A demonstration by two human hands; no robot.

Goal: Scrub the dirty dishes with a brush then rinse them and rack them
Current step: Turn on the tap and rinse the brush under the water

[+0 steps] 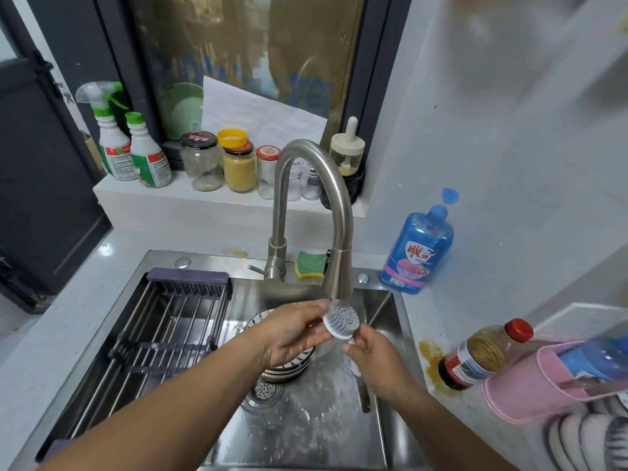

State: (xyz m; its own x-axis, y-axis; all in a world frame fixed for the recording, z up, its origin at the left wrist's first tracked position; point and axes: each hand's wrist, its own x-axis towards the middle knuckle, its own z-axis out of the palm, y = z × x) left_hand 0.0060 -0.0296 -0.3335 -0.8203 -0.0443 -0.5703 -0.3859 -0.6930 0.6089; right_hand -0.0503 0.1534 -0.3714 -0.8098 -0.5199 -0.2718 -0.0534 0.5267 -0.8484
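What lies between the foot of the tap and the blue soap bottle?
A green and yellow sponge lies on the sink's back ledge, beside the tap's foot; a round metal cap sits nearer the blue bottle. Head view.

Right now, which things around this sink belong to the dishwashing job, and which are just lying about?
In the job: brush, gripped by left hand and right hand under the faucet; stacked bowls in the sink; rack.

Lying about: sponge, spray bottles, jars, sauce bottle, pink holder.
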